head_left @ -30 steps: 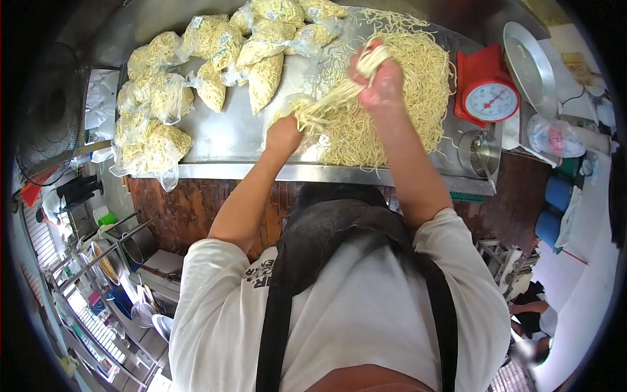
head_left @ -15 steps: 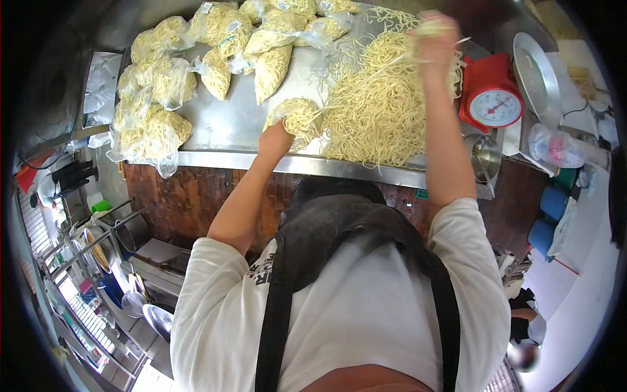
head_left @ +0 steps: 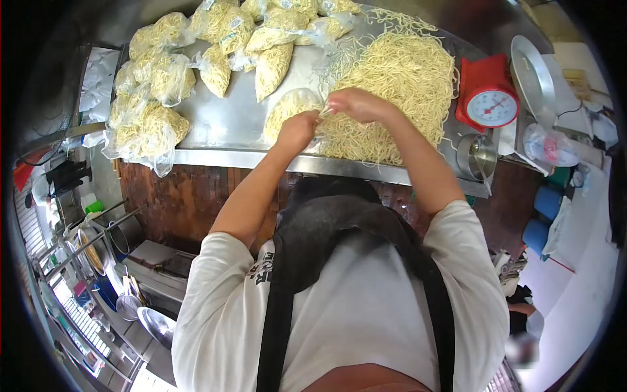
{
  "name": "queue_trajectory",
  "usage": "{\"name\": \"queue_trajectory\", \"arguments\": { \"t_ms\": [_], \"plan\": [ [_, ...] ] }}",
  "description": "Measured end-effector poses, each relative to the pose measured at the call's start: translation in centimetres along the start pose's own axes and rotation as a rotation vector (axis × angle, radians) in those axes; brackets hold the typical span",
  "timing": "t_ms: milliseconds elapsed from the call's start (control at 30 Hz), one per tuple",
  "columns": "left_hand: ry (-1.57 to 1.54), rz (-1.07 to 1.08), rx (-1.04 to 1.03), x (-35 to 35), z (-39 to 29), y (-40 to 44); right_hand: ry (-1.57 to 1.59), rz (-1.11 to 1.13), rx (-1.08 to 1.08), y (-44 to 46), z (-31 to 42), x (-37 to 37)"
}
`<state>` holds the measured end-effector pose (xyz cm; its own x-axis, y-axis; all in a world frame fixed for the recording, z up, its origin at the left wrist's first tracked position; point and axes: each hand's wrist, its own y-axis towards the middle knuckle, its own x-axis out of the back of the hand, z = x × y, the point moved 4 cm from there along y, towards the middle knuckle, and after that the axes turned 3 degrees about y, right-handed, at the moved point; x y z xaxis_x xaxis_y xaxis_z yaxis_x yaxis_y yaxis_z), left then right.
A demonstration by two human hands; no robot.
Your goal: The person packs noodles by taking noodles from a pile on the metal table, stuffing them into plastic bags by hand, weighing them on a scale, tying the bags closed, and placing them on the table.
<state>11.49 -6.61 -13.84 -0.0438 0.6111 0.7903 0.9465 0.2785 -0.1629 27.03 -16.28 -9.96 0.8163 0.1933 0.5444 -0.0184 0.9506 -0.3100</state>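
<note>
A clear plastic bag of noodles (head_left: 289, 112) lies on the metal table (head_left: 219, 124), its mouth toward the right. My left hand (head_left: 299, 132) is closed on the bag's mouth. Close beside it, my right hand (head_left: 358, 105) pinches the gathered plastic at the bag's neck, its fingers pressed together. Under and behind my right hand spreads a big heap of loose noodles (head_left: 405, 85). Filled noodle bags (head_left: 272, 70) lie at the back and the left of the table.
A red dial scale (head_left: 490, 98) stands right of the heap, with a metal pan (head_left: 532, 78) beyond it. A metal bowl (head_left: 477, 157) sits at the right front corner. Other people are partly visible at the far left and lower right.
My right hand held noodles, swung over to the heap's far right, and has come back to the bag's mouth. The noodles it held are no longer in it.
</note>
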Motion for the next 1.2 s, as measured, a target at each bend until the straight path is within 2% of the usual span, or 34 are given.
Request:
{"name": "queue_trajectory", "arguments": {
  "t_ms": [67, 133, 200, 300, 333, 400, 433, 500, 567, 633, 667, 767, 800, 867, 900, 967, 1033, 1067, 1167, 1200],
  "plan": [
    [-0.071, -0.097, -0.045, 0.8, 1.6, -1.0, 0.176, -0.158, -0.136, -2.9, 1.7, 3.9],
    [-0.005, -0.037, 0.104, 2.2, 2.9, -2.5, 0.493, -0.395, -0.328, -6.4, 2.4, 7.6],
    [-0.038, -0.062, 0.145, 2.5, 4.0, -4.1, 0.559, -0.463, -0.124, -7.5, -2.6, 9.4],
    [-0.142, -0.048, 0.195, 2.7, 3.9, -6.6, 0.048, -0.681, -0.21, -7.2, -7.2, 9.4],
    [-0.181, -0.013, 0.231, 3.2, 3.4, -7.2, -0.288, -0.465, -0.537, -6.5, -6.5, 8.8],
    [-0.244, 0.069, 0.352, 4.5, 2.1, -8.1, -0.668, -0.596, -0.602, -4.6, -5.6, 4.8],
    [-0.325, 0.008, 0.342, 5.2, 1.3, -8.5, -0.855, -0.656, -0.633, -3.7, -4.5, 2.7],
    [-0.485, -0.113, 0.307, 6.1, 0.4, -8.8, -0.447, -0.324, -0.506, 0.2, 0.9, 0.1],
    [-0.592, -0.271, 0.306, 6.2, 1.4, -8.3, -0.26, -0.403, -0.13, 2.4, 7.5, -3.0],
    [-0.736, -0.405, 0.364, 7.9, 0.8, -7.6, -0.352, -0.471, -0.16, 4.8, 8.0, -3.9],
    [-0.731, -0.465, 0.331, 9.6, -0.2, -7.7, -0.399, -0.508, -0.177, 5.7, 7.7, -3.8],
    [-0.519, -0.485, 0.212, 13.5, -1.6, -8.6, -0.37, -0.368, -0.313, 5.5, 5.1, -0.3],
    [-0.313, -0.414, 0.276, 14.0, -0.8, -9.0, -0.367, -0.322, -0.332, 4.4, 4.1, -0.6],
    [-0.18, -0.26, 0.306, 11.5, 4.6, -8.6, -0.356, -0.239, -0.38, 1.6, 2.2, -1.9],
    [-0.11, -0.18, 0.314, 10.2, 6.2, -8.3, -0.254, -0.272, -0.407, -0.2, 3.2, -2.2],
    [-0.152, -0.274, 0.21, 11.8, 4.3, -6.7, -0.063, -0.374, -0.458, -4.0, 6.6, -0.6],
    [-0.212, -0.327, 0.119, 13.9, 1.3, -5.9, -0.055, -0.569, -0.428, -7.4, 7.4, 0.3],
    [-0.406, -0.164, 0.243, 13.9, 0.2, -4.1, -0.063, -0.686, -0.404, -9.1, 7.7, 1.6],
    [-0.508, -0.103, 0.06, 16.4, -7.7, 1.1, 0.08, -0.935, -0.315, -16.1, 9.4, 8.8],
    [-0.607, -0.08, 0.011, 18.1, -12.1, 2.6, 0.29, -1.058, -0.318, -19.2, 10.7, 11.8]
  ]
}}
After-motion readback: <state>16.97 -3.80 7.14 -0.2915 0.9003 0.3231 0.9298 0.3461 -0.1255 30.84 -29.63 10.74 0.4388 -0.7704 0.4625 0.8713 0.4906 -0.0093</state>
